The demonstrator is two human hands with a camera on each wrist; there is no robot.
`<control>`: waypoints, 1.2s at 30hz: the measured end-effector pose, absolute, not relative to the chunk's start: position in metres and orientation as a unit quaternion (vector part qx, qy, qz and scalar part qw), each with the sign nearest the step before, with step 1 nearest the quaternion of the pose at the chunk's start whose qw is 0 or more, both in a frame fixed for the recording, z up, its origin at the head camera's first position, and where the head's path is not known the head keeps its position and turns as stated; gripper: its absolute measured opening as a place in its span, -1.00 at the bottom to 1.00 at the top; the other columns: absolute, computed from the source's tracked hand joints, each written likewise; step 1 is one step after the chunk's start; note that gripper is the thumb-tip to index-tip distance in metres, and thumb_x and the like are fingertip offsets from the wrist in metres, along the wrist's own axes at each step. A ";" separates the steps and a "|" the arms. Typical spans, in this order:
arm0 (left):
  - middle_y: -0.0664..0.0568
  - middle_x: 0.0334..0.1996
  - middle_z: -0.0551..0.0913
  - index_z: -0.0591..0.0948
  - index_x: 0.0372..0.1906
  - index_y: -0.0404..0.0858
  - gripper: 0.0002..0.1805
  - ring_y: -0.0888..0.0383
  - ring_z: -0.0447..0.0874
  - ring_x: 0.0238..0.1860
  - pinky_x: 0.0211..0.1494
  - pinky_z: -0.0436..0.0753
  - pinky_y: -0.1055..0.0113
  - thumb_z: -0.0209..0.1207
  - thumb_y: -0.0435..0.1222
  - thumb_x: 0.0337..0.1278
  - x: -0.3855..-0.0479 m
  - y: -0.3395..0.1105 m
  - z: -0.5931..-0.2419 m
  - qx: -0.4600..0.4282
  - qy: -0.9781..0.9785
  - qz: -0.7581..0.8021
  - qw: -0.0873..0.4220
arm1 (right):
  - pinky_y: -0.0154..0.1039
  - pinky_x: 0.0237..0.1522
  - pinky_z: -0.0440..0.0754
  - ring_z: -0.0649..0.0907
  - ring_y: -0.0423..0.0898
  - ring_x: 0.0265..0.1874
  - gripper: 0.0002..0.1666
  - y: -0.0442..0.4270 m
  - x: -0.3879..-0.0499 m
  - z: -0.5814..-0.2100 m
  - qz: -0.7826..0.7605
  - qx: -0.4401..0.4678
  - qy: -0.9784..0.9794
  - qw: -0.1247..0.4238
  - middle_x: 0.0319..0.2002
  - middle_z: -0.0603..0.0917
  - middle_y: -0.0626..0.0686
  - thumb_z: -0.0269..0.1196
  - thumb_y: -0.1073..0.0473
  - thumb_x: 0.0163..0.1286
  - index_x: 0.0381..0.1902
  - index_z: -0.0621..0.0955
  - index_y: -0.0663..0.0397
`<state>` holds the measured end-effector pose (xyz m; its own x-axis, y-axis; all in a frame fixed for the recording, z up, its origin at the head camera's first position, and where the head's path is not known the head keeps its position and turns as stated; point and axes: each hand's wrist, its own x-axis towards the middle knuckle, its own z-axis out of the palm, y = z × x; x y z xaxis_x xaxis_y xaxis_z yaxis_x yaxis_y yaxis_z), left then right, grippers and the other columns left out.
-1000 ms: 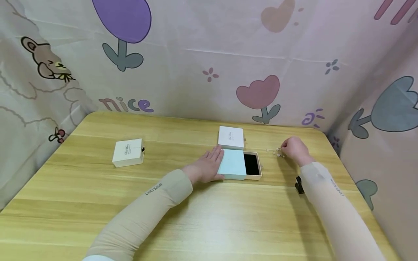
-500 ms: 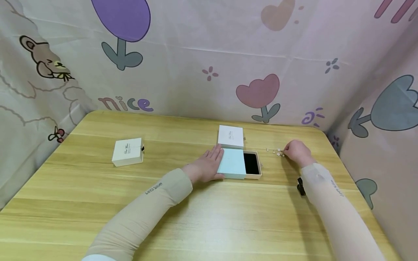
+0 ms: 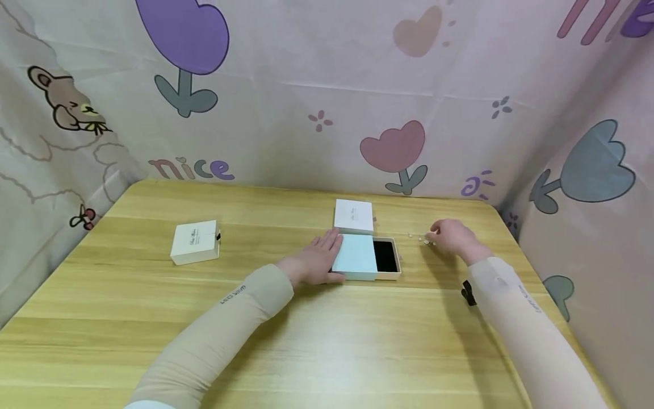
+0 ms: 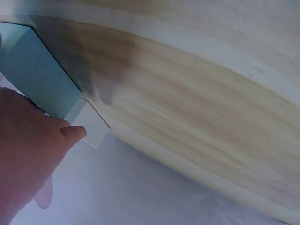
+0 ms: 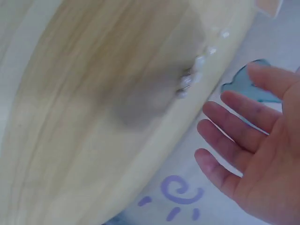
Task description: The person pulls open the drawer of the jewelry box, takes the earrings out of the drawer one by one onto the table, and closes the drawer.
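Observation:
A light-blue slide-out box [image 3: 355,254] lies mid-table, its black-lined drawer [image 3: 399,271] partly out on the right. My left hand [image 3: 313,262] rests at its left end, fingers stretched over the lid's edge; the left wrist view shows the same hand [image 4: 28,145] against the blue box [image 4: 37,70]. To the right of the drawer several tiny shiny pieces, like pearl earrings or beads [image 5: 187,77], are scattered. Just beside them hovers my right hand [image 3: 453,237], its fingers loosely spread with nothing seen in them in the right wrist view. Their exact kind is too small to tell.
Directly behind the blue box sits a white printed box [image 3: 353,216]. Another white box [image 3: 195,242] with a black tab stands on the left of the wooden table [image 3: 327,352]. A patterned cloth [image 3: 286,113] hangs along the back and sides.
My right hand first moves slightly right, then back left over the tiny pieces. The left hand stays on the blue box. The head view has shifted a little.

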<state>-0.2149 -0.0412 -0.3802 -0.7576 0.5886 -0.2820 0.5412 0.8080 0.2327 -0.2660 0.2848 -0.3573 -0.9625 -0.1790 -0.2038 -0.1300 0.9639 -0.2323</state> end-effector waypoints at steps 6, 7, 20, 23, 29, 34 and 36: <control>-0.18 0.50 -0.24 -0.15 0.46 -0.38 0.09 -0.07 -0.30 0.51 0.52 -0.09 0.04 0.07 0.21 0.12 -0.222 -0.049 -0.382 0.298 0.936 0.104 0.154 | 0.24 0.30 0.21 0.30 0.39 0.26 -0.09 0.266 -0.254 -0.353 -0.172 -0.184 0.957 0.147 0.28 0.28 0.47 0.23 -0.06 0.26 0.32 0.19 0.47; -0.18 0.50 -0.21 -0.14 0.46 -0.38 0.08 -0.07 -0.29 0.51 0.52 -0.08 0.03 0.07 0.20 0.12 -0.223 -0.051 -0.383 0.296 0.937 0.106 0.155 | 0.24 0.32 0.17 0.26 0.39 0.29 -0.01 0.261 -0.252 -0.353 -0.180 -0.202 0.950 0.156 0.31 0.23 0.46 0.28 -0.07 0.20 0.34 0.15 0.47; -0.13 0.51 -0.18 -0.14 0.47 -0.34 0.04 -0.02 -0.29 0.52 0.51 -0.12 -0.02 0.02 0.21 0.15 -0.221 -0.055 -0.374 0.285 0.937 0.073 0.189 | 0.12 0.39 0.15 0.21 0.28 0.36 0.24 0.220 -0.230 -0.367 -0.116 -0.260 0.939 0.192 0.39 0.16 0.36 0.44 -0.10 0.00 0.39 0.05 0.43; -0.14 0.51 -0.22 -0.16 0.47 -0.34 0.03 -0.02 -0.31 0.52 0.51 -0.12 -0.02 0.00 0.20 0.18 -0.219 -0.054 -0.373 0.284 0.937 0.071 0.192 | 0.12 0.37 0.18 0.24 0.28 0.35 0.23 0.217 -0.230 -0.367 -0.115 -0.256 0.942 0.186 0.38 0.18 0.36 0.44 -0.10 0.00 0.39 0.06 0.43; -0.16 0.50 -0.22 -0.16 0.47 -0.36 0.01 -0.04 -0.31 0.51 0.51 -0.12 -0.05 0.00 0.17 0.20 -0.218 -0.055 -0.372 0.285 0.936 0.077 0.192 | 0.10 0.38 0.18 0.26 0.27 0.35 0.23 0.209 -0.231 -0.367 -0.120 -0.259 0.940 0.185 0.38 0.19 0.36 0.44 -0.10 -0.01 0.39 0.07 0.43; -0.14 0.50 -0.26 -0.20 0.47 -0.34 0.01 -0.01 -0.34 0.52 0.51 -0.13 -0.04 -0.04 0.19 0.21 -0.217 -0.054 -0.374 0.287 0.936 0.072 0.193 | 0.09 0.39 0.17 0.24 0.26 0.36 0.22 0.204 -0.232 -0.369 -0.130 -0.264 0.938 0.182 0.38 0.19 0.36 0.44 -0.08 -0.01 0.38 0.08 0.45; -0.13 0.50 -0.28 -0.22 0.47 -0.33 0.02 0.00 -0.35 0.51 0.51 -0.14 -0.03 -0.05 0.20 0.21 -0.217 -0.054 -0.374 0.286 0.936 0.070 0.194 | 0.09 0.39 0.17 0.24 0.25 0.36 0.21 0.202 -0.231 -0.369 -0.134 -0.264 0.938 0.182 0.38 0.19 0.36 0.44 -0.07 0.00 0.38 0.08 0.45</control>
